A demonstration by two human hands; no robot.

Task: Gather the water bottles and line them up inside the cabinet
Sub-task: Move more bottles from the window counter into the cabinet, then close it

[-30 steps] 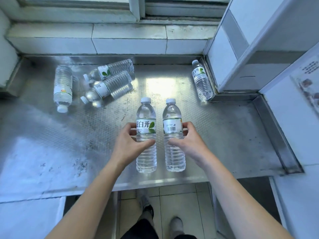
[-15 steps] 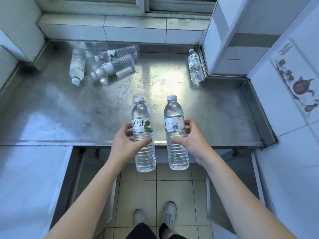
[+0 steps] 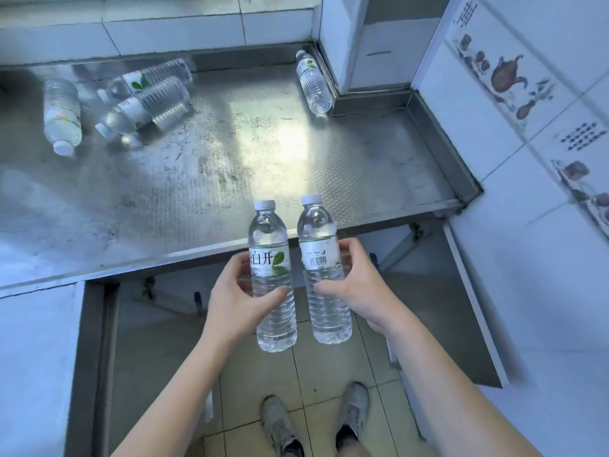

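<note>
**Two bottles in hand, four on the counter**

The left hand (image 3: pixel 239 303) grips a water bottle with the leaf label (image 3: pixel 273 282) around its middle, thumb across the front and fingers curled behind. The right hand (image 3: pixel 357 286) grips the bottle with the barcode label (image 3: pixel 322 275) the same way. Both bottles stand upright, side by side and just apart, white caps up — held in the air in front of the counter's front edge, their lower halves over the tiled floor (image 3: pixel 326 367).

Four more bottles lie on their sides on the steel counter (image 3: pixel 204 179). One lies alone at the far left (image 3: pixel 62 116), cap toward the viewer. Two lie together just right of it, touching along their length: the rear one (image 3: pixel 155 77) shows a leaf label, the front one (image 3: pixel 145 105) a plain white label. The fourth (image 3: pixel 313 82) lies against the counter's raised rim at the far right corner, cap pointing away.

Beneath the counter an open cabinet space (image 3: pixel 158 324) shows dark, with a white door panel (image 3: pixel 474 308) at its right. A pair of grey shoes (image 3: pixel 316 420) stands on the floor below. The tiled wall (image 3: pixel 514 103) on the right carries a teapot picture.
</note>
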